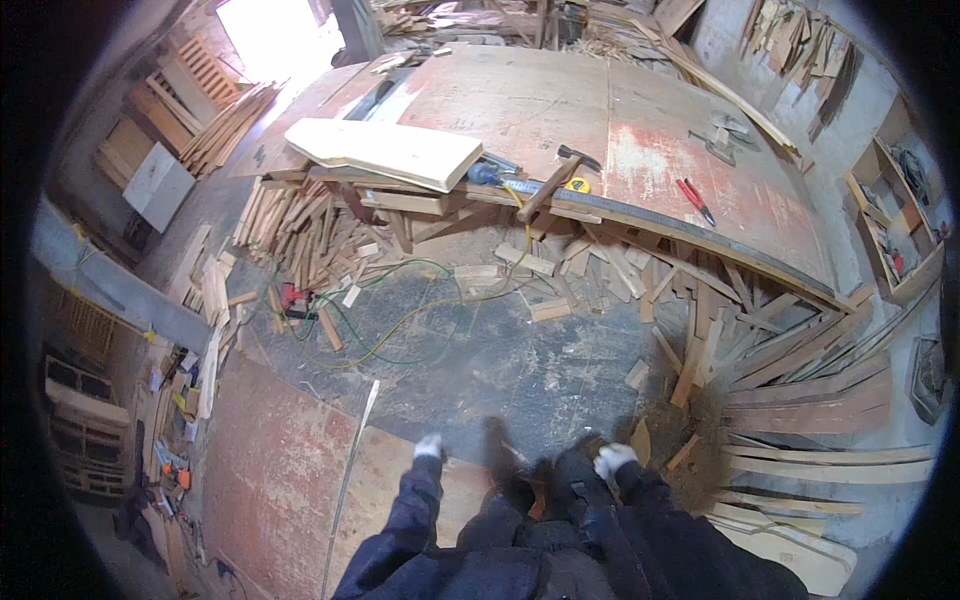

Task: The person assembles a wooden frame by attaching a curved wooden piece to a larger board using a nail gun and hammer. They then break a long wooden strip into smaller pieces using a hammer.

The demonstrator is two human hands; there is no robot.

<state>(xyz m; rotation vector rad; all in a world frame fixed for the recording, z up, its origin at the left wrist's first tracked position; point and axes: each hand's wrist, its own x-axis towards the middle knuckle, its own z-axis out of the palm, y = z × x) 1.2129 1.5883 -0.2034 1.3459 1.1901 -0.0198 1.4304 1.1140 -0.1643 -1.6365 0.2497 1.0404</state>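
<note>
My left hand [429, 446], in a white glove, hangs over the boards on the floor with its fingers curled in. My right hand [613, 460], gloved the same, is beside my right leg, fingers also curled. I see nothing in either hand. Ahead stands a low worktable [520, 105] with a worn reddish top. Along its near edge lie a pale board with a cut-off corner [385, 150], a blue power tool [485, 174], a yellow tape measure [577, 185] and a hammer [553, 186]. Red-handled pliers [696, 201] rest farther right.
Wood offcuts [300, 225] are heaped under the table. A red nail gun [296, 300] lies on the floor with a green hose [345, 318] and a yellow cord [400, 325]. Long planks [810, 400] are stacked at the right; a wooden shelf box [890, 220] hangs there.
</note>
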